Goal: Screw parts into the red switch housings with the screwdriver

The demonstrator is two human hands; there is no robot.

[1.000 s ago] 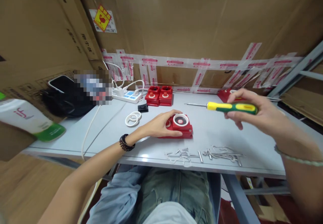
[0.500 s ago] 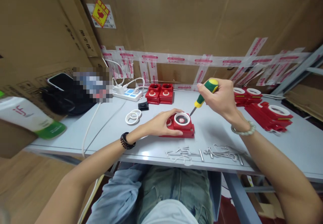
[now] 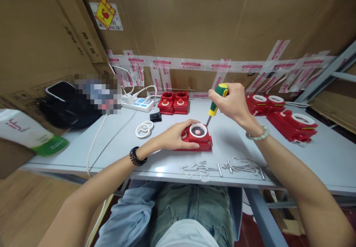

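A red device (image 3: 204,143) with a white ring (image 3: 198,130) around a dark round centre lies on the grey table, near the middle. My left hand (image 3: 178,135) grips its left part, thumb along the near side and fingers over the far side. In my right hand (image 3: 232,100) is a green and yellow screwdriver (image 3: 213,106), held closed round the handle and tilted. Its shaft runs down to the far right corner of the device, beside the white ring; the very tip is hidden behind it.
Loose screws and metal pins (image 3: 219,170) lie along the front edge. More red devices (image 3: 294,126) stand at right and back. Two white rings (image 3: 144,129), a black piece (image 3: 155,117), a power strip (image 3: 139,104) and a tube (image 3: 30,132) are to the left.
The screwdriver in my right hand has swung left and stands more upright. My left hand keeps its hold on the red device. The whole view has shifted slightly.
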